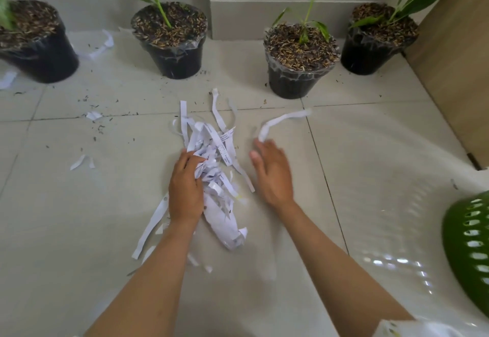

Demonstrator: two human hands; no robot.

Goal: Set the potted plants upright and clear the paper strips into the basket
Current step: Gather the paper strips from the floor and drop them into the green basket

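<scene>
Several black potted plants stand upright along the back wall, among them one at the centre left [172,42] and one at the centre right [299,63]. A heap of white paper strips [214,169] lies on the tiled floor in the middle. My left hand [185,188] grips a bunch of these strips. My right hand [272,169] is blurred and pinches one long strip [280,120] that trails up and to the right. The green slotted basket [468,252] sits at the right edge, partly cut off.
Loose strips lie scattered at the left [78,162], by the far left pot [102,48] and near a tile joint [93,115]. Spilled soil specks dot the floor. A wooden cabinet side [455,66] stands at the right, a low ledge [238,18] at the back.
</scene>
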